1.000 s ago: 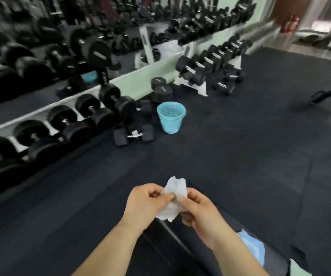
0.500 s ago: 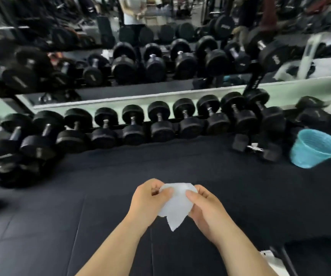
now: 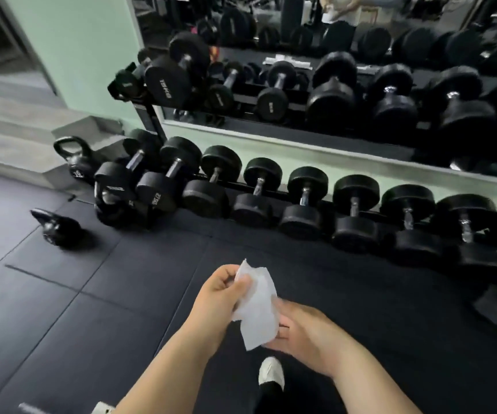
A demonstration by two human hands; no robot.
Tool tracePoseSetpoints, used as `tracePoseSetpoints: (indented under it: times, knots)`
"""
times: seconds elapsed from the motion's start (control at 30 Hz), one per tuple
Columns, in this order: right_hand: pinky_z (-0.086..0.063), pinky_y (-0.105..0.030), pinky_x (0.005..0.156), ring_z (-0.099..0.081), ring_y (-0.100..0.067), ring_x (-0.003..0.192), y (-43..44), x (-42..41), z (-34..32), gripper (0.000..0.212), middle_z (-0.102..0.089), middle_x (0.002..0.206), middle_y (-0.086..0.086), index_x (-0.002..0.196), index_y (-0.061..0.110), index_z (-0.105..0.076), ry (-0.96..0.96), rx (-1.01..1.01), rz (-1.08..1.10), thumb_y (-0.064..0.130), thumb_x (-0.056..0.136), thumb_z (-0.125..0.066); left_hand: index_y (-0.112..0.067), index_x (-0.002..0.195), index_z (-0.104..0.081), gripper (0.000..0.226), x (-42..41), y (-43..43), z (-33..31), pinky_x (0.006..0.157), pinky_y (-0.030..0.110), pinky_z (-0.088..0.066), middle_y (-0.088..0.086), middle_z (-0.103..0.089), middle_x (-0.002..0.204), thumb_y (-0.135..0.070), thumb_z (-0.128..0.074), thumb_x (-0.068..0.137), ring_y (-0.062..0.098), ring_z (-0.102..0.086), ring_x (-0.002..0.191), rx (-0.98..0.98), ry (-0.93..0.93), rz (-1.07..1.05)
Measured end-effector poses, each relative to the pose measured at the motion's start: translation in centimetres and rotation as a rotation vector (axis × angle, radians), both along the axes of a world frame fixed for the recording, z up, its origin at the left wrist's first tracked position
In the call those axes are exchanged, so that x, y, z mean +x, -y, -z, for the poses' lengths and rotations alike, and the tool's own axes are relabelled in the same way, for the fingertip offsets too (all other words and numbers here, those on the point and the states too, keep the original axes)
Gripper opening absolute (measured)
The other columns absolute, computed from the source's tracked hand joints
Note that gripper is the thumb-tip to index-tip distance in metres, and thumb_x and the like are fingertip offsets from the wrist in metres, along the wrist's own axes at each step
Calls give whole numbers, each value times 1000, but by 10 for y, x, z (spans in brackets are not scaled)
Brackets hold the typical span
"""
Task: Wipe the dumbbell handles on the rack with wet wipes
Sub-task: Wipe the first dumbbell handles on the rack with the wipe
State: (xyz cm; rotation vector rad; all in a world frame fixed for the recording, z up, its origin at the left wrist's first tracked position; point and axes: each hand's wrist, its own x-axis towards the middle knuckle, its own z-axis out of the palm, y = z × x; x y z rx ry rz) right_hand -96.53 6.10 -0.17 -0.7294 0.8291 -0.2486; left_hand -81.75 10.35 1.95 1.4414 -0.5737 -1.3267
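White and crumpled, the wet wipe (image 3: 257, 306) hangs between both hands, well in front of the dumbbell rack (image 3: 283, 195) and touching none of it. The left hand (image 3: 220, 297) pinches the wipe's upper edge between thumb and curled fingers. The right hand (image 3: 307, 333) sits lower, fingers curled under the sheet and gripping its bottom part, though the wipe hides the fingertips.

On the rack's floor-level tier, a row of black round-headed dumbbells (image 3: 259, 192) runs side by side, each chrome handle (image 3: 304, 196) pointing back toward the wall. Nothing is touching those handles. On the rack's upper tier sit heavier dumbbells, one at the left end marked 15KG (image 3: 168, 80), and a mirror (image 3: 345, 34) rises behind the rack.

Off the rack's left end, one kettlebell (image 3: 75, 162) stands upright and another (image 3: 54, 227) lies tipped over on the black rubber floor (image 3: 92, 294). On that floor in front of the rack, below the hands, is a white shoe (image 3: 271, 370).
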Motion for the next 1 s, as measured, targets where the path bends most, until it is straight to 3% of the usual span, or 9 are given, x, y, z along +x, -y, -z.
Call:
tracePoseSetpoints:
  times: [0.1,0.13,0.23,0.3,0.43,0.53,0.73,0.87,1.0]
  knots:
    - [-50,-33,88,-62,-23,104,61,48,0,57,-65,112,-12,111,10,-56,-29,56,-125,53,76,-47,-12,94,-60,9,40,50,-5,66,30,-48,6,-64,82,-10,-52,90,18,-60,74,-15,-45,-112]
    - [-50,-33,88,-62,-22,104,80,65,1,55,-65,113,-12,113,9,-56,-7,45,-137,51,79,-50,-11,95,-60,10,54,64,-7,65,30,-49,5,-65,81,-9,-53,89,17,-62,73,-17,-68,-142]
    - [-55,-31,69,-68,-21,86,136,113,-1,40,-71,96,-9,108,7,-59,74,5,-100,27,74,-62,-12,90,-64,11,98,97,-11,62,31,-49,4,-69,76,-11,-62,79,17,-64,68,8,-104,-261]
    - [-53,-28,56,-67,-17,67,168,147,-7,13,-71,77,-6,97,7,-59,31,-41,-121,12,85,-57,-12,83,-63,6,128,112,-8,58,28,-48,3,-67,70,-6,-61,82,15,-62,61,44,-94,-373]
    - [-42,-23,45,-54,-7,44,216,220,-12,12,-61,53,4,91,7,-56,-29,-146,-227,10,92,-45,-11,76,-59,15,188,136,3,45,21,-42,-2,-60,60,-8,-53,89,9,-53,48,135,-6,-495]
    - [-36,-26,46,-51,-12,48,249,277,-8,9,-59,59,0,92,8,-54,-51,-204,-311,11,92,-46,-12,77,-59,15,238,162,11,40,18,-38,-4,-58,58,-12,-53,90,6,-50,44,160,47,-524]
    - [-42,-27,54,-54,-16,60,313,392,0,13,-61,75,-7,94,9,-57,-21,-164,-313,3,89,-47,-12,82,-60,16,361,225,7,37,17,-38,-5,-59,56,-10,-48,92,6,-49,42,135,31,-460]
    - [-43,-27,59,-56,-14,59,355,454,2,17,-64,70,-3,91,10,-61,-14,-88,-201,1,88,-48,-12,86,-62,22,433,272,2,35,17,-36,-2,-62,56,-4,-42,92,9,-48,38,114,-40,-369]
    - [-45,-27,57,-59,-14,58,409,503,3,21,-66,64,-2,84,9,-64,5,-77,-146,0,88,-45,-7,76,-64,26,484,329,-3,34,16,-36,1,-60,49,3,-42,85,10,-48,33,51,-127,-321]
